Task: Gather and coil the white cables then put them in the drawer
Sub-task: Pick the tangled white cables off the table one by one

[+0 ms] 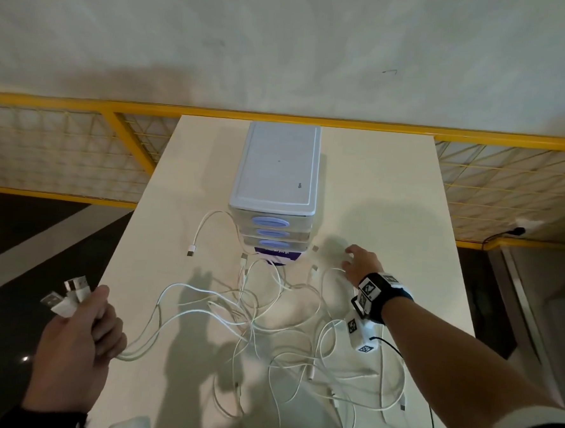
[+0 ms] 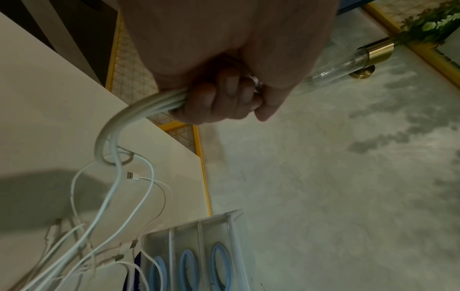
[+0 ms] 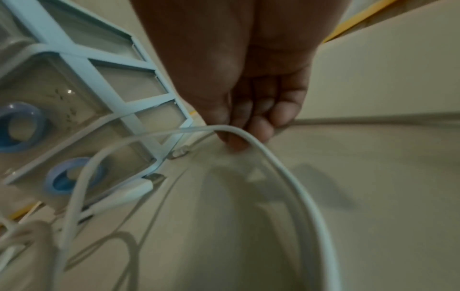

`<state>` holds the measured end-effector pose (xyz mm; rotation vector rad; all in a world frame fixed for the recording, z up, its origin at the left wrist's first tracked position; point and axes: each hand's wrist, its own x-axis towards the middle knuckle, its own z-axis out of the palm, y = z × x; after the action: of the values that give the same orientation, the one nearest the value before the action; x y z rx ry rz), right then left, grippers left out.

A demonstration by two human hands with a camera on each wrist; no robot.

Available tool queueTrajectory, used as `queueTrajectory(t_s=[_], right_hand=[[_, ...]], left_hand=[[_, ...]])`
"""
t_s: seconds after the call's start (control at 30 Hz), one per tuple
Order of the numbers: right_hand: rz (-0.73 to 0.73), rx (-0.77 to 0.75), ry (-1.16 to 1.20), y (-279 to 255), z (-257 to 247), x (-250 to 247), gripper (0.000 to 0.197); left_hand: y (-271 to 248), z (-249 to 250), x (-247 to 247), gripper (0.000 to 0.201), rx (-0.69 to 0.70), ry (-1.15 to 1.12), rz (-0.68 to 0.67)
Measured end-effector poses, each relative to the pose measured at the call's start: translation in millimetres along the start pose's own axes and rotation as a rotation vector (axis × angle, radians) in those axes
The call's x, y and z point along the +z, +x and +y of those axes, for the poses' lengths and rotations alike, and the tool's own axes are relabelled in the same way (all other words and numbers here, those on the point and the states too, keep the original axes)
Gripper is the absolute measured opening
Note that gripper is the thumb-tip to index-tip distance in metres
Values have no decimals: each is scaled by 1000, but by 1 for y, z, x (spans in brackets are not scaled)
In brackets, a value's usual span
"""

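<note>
Several white cables (image 1: 268, 315) lie tangled across the white table (image 1: 391, 194) in front of a small three-drawer unit (image 1: 277, 170) whose drawers (image 1: 270, 222) are closed. My left hand (image 1: 99, 325) is raised off the table's left edge and grips a bundle of cable ends, USB plugs (image 1: 73, 288) sticking out above the fist. In the left wrist view the bundle (image 2: 139, 110) bends out of my left hand (image 2: 224, 102) down to the table. My right hand (image 1: 349, 261) is low beside the unit's right side. Its fingertips (image 3: 259, 128) pinch one white cable (image 3: 286, 173), which arches up from the table.
A purple card (image 1: 277, 251) pokes out under the drawer unit (image 3: 74, 78). Loose plugs (image 1: 190, 251) lie left and right of the unit. A yellow mesh fence (image 1: 64, 141) runs behind the table. Dark floor lies to the left.
</note>
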<state>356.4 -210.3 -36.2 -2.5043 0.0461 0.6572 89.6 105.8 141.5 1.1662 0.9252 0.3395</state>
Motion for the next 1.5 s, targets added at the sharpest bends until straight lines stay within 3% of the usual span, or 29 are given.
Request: queueTrajectory(t_s=[0.13,0.2,0.3,0.37,0.43,0.53,0.63,0.77,0.87,1.03,1.2,1.33,1.5], right_hand=[[48,-38,-285,-3,-12,-2,23],[132,-17,-272,-11,-20,-8,20],[183,15,167,-32,-37,-29,8],[123,8,550,-56,-51,-47,17],[47,-56,790,-91,-71,-61,26],[-12,-286,850,-150,-110,-73,22],[-128,-425,891,-199,-146,-67,15],[-218,-583,741,-236,-184,-35,17],[-195,-641,659,-245,-198,-10,22],[-102,-596,537,-244,-203,11,23],[-158,-614,245,-236,-192,26,33],[-197,-561,99,-218,-158,30,35],[-133,-385,-75,-192,-104,17,36]], left_hand=[[-4,5,8,40,7,-1,-17],[-6,11,16,40,23,-7,-41],[-5,17,24,40,34,-42,-114],[-1,17,31,37,28,-59,-185],[1,17,40,26,27,-69,-244],[-4,19,59,17,29,-75,-351],[-12,23,74,35,-12,-111,-451],[-19,22,84,35,-43,-237,-563],[-20,20,81,31,-8,-212,-595],[-14,16,69,37,61,-173,-462],[-3,28,57,45,-54,-486,-417],[25,55,23,51,-59,-560,-316],[59,70,-25,49,45,-522,-151]])
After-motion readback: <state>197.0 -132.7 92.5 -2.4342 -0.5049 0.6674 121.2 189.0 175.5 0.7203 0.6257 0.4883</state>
